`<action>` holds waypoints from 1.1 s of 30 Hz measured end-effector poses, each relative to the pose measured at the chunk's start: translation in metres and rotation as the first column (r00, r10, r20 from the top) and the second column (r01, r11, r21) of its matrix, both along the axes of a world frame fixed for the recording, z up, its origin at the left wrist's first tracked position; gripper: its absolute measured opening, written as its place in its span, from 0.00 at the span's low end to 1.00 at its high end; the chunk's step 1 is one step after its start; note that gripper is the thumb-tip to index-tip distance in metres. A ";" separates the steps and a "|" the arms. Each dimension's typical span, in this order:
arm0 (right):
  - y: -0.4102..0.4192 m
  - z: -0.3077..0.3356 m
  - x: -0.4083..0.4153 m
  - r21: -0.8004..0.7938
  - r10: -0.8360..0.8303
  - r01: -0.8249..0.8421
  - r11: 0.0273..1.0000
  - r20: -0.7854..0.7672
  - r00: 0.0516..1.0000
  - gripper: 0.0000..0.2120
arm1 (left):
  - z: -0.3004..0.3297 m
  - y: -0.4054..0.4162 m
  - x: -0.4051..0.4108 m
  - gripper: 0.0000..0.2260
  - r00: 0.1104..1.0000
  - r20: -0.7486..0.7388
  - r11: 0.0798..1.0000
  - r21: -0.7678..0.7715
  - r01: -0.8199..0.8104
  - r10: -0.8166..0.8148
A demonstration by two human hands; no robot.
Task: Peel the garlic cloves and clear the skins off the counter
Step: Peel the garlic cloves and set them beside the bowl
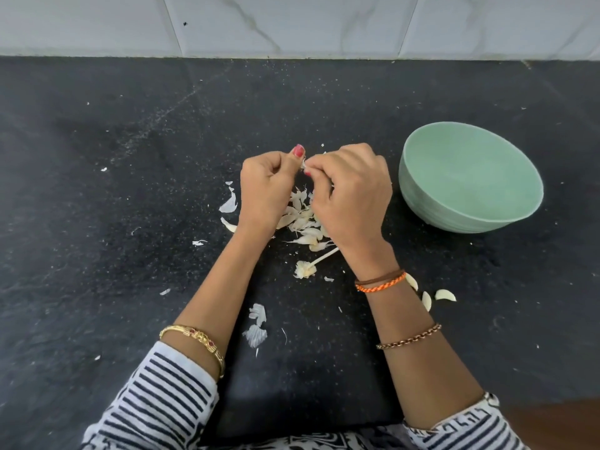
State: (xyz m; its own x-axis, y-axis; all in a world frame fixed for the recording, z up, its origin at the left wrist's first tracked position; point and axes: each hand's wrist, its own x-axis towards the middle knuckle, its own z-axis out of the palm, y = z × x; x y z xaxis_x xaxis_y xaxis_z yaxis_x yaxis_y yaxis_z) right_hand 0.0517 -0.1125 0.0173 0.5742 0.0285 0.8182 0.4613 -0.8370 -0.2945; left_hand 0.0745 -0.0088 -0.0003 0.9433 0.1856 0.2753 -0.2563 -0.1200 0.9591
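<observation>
Between the two hands, raised just above the surface (130, 190): one garlic clove (304, 164), small and mostly hidden, pinched from both sides.
Left hand (264, 190): fingers curled, thumb and fingertips gripping the clove.
Right hand (350, 196): fingers curled, fingertips nipping the clove or its skin; which of the two cannot be told.
Beneath and between the hands: pile of unpeeled cloves (305, 222), lying loose on the dark surface.
Just behind the pile, toward the wrists: bare garlic stem (308, 266) with its root end.
Left of the left hand: several loose skins (229, 203), touching the surface.
Between the forearms: larger skin pieces (256, 329).
Right of the right wrist: three peeled cloves (431, 295), close together, one partly hidden by the wrist.
Right of the right hand, well apart from the pile: green bowl (422, 193), upright.
Scattered about the surface: small white flecks of skin.
</observation>
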 end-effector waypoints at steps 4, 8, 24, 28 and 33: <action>-0.001 0.008 -0.005 0.361 0.158 -0.032 0.932 -0.327 0.932 0.07 | 0.002 -0.005 -0.007 0.23 1.000 -0.012 0.999 -0.035 -0.017 0.016; -0.007 0.025 -0.007 0.732 0.512 0.048 0.679 -0.520 0.683 0.10 | 0.006 -0.011 -0.009 0.21 0.999 -0.027 0.981 -0.192 0.036 -0.042; -0.001 0.009 -0.004 0.693 0.344 0.013 0.721 -0.374 0.861 0.07 | 0.003 -0.006 -0.007 0.16 0.990 0.002 0.986 0.086 -0.144 0.144; 0.005 0.009 -0.008 0.575 0.287 -0.091 0.813 -0.261 0.922 0.13 | 0.005 -0.008 -0.009 0.19 0.982 0.012 0.974 0.129 -0.189 0.189; 0.001 0.007 -0.004 0.599 0.242 -0.051 0.799 -0.243 0.939 0.13 | 0.005 -0.009 -0.011 0.19 0.988 0.070 0.984 0.102 -0.143 0.137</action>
